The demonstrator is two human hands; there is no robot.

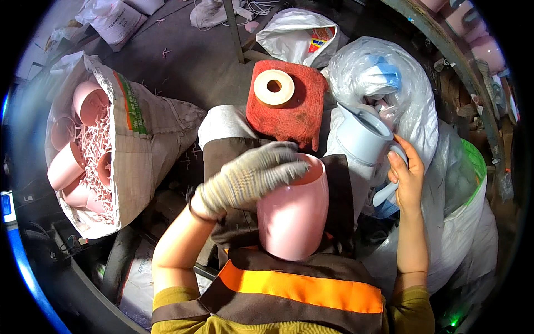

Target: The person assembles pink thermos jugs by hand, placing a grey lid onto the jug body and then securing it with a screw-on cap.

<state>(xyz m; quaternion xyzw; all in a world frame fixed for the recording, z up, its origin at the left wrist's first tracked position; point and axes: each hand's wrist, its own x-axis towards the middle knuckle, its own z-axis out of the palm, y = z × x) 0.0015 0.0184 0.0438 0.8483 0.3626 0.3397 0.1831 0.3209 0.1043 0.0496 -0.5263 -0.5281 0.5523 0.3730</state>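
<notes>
A pink plastic jug body (292,220) stands on my lap against the apron, its opening at the top. My left hand (247,177), in a striped grey work glove, lies across its upper left side and rim. The left fingers are stretched out over the opening; the thumb is hidden. To the right, my bare right hand (407,171) is closed round the handle of a light grey-blue jug top (364,136) with a pointed spout. This jug top is held up above my right knee, apart from the pink body.
Beyond my knees, a cream ring-shaped roll (274,87) lies on a red cloth-covered stool (286,119). At left, an open woven sack (147,131) holds pink plastic parts and shavings. Clear plastic bags (411,78) crowd the right; a white sack (289,33) stands behind the stool.
</notes>
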